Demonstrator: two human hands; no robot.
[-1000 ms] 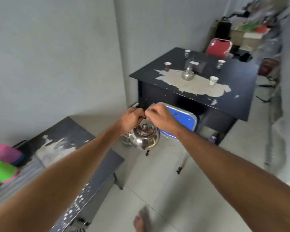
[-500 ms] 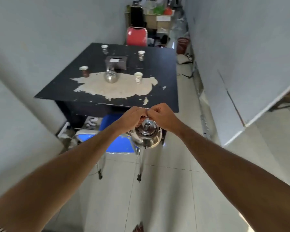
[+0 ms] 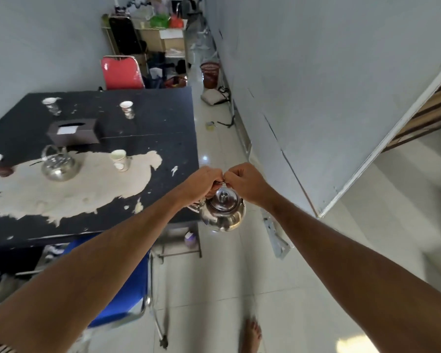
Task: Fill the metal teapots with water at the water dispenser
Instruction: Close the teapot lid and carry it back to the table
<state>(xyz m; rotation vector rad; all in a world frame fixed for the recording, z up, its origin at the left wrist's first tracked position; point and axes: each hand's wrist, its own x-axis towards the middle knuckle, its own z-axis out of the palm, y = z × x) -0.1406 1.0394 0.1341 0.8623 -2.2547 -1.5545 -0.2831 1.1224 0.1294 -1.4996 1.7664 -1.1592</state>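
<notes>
I've got both hands, left (image 3: 203,183) and right (image 3: 245,180), pinched on the pot's (image 3: 223,211) wire handle; pot hangs lidded past the table (image 3: 163,128) corner. Risk: it swings, clips that edge, or slops. No dispenser in view.

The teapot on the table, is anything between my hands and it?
No obstacle, but both hands are occupied holding another teapot by its handle. The second teapot sits on the black table, with only bare tabletop between.
</notes>
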